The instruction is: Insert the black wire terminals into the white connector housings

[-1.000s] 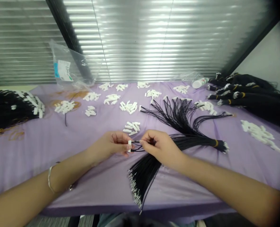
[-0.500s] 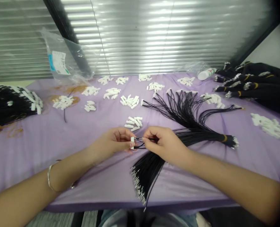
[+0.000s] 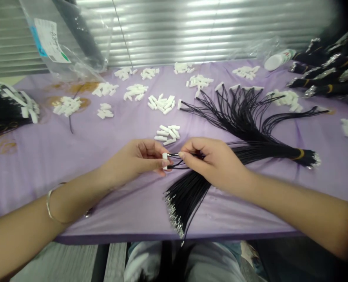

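Wire and housing meet square-on

And here we are, live down my head feed: my left hand [image 3: 144,157] pinches a small white plastic connector housing [image 3: 165,156] between thumb and fingers, the grip narrow and closed down. It sits over the purple tablecloth [image 3: 118,211], between the two hands. My right hand [image 3: 213,160] has its fingertips drawn together on a thin black wire with a silvery metal tip [image 3: 173,154].

Here's the relation that counts! The housing lies just left of the right fingertips, its long axis running near to far; the wire points left, roughly square to it, tip at the housing's far end. Other black wires [image 3: 177,167] meet the nearer end. Left hand is nearest, touching.

Against a second ago, the view tips down: piles of white pieces [image 3: 168,134] ride higher in frame, more lap [image 3: 144,260] shows, and both pinches hold.
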Demonstrator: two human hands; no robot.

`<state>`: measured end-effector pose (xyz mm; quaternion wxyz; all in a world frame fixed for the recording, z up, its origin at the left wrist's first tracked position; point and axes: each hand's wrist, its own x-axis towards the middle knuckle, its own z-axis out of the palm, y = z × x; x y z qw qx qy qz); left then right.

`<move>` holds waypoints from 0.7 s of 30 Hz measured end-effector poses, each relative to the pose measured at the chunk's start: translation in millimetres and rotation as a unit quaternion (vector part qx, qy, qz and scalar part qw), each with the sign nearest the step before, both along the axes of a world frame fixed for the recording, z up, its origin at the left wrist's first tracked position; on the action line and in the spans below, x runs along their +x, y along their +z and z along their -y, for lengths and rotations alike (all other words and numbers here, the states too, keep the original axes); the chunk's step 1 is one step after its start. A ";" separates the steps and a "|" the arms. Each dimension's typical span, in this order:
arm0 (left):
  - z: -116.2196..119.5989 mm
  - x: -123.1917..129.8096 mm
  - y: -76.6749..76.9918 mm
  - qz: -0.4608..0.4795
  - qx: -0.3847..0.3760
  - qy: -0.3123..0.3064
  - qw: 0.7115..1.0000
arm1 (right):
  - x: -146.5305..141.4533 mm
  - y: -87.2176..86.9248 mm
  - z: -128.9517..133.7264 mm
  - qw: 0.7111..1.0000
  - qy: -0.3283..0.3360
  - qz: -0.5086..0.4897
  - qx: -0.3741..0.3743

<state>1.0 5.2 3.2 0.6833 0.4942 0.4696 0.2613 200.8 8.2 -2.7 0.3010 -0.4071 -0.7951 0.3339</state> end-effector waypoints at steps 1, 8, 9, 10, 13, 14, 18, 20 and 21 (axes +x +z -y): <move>-0.2 -0.4 0.5 0.006 -0.002 -0.002 1.000 | -0.1 -0.1 0.7 1.000 -0.004 -0.002 0.015; 3.0 1.9 2.2 -0.039 0.048 -0.003 0.998 | -1.2 -2.7 2.6 0.999 0.001 0.014 0.035; 3.6 2.7 2.2 -0.047 0.057 0.000 0.997 | -1.3 -3.4 2.4 0.999 0.003 0.020 0.034; 4.1 3.5 2.3 -0.052 0.064 0.003 0.997 | -1.4 -4.0 2.1 0.999 0.006 0.025 0.038; 4.8 4.9 2.2 -0.068 0.074 0.010 0.995 | -1.8 -5.8 1.3 0.998 0.011 0.035 0.053; 4.9 5.1 2.1 -0.072 0.073 0.010 0.995 | -1.9 -6.4 0.9 0.998 0.015 0.036 0.056; 5.4 5.4 0.7 -0.080 0.068 0.011 0.994 | -2.3 -8.4 -1.2 0.997 0.034 0.035 0.061; 5.9 5.8 0.0 -0.073 0.065 0.006 0.995 | -2.8 -8.8 -2.1 0.997 0.041 0.035 0.063; 6.0 6.2 -0.2 -0.070 0.063 0.003 0.996 | -3.0 -8.8 -2.5 0.996 0.044 0.036 0.064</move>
